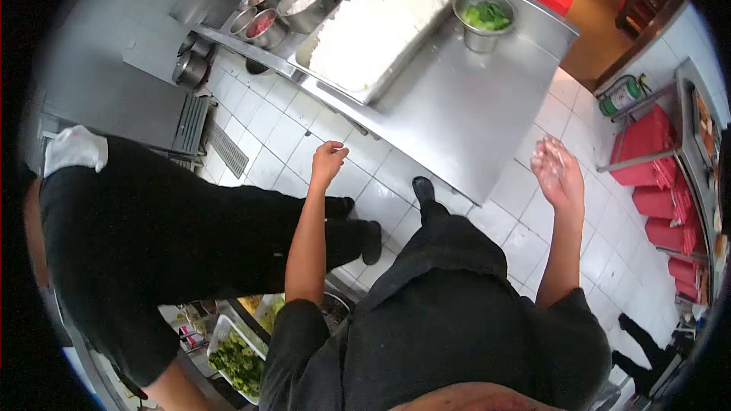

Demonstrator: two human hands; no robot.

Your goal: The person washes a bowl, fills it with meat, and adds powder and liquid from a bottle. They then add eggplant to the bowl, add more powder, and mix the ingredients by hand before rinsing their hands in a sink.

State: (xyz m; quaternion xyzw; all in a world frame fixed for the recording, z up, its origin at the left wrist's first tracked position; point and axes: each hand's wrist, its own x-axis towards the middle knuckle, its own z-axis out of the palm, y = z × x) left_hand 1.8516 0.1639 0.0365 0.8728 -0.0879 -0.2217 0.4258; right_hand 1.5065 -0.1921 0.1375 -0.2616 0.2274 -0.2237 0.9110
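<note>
My left hand (329,163) hangs over the tiled floor, short of the steel table's near edge. Its fingers are loosely curled and apart, with nothing seen in them. Out to the right, my right hand (558,172) is raised beside the table corner, palm up and fingers spread; a pale, wet-looking shine covers the palm. Neither hand touches the steel table (487,106). On that table stand a large metal tray (390,76) heaped with white rice-like food (373,34) and a metal bowl (459,9) of cut green vegetables (486,17), set on a round metal container (480,43).
Several metal pots (304,7) of pink and white ingredients crowd the table's far left. A co-worker in black (175,221) bends close on my left, near a white basket (221,331) of greens. Red bins (643,148) and a fire extinguisher (620,97) line the right.
</note>
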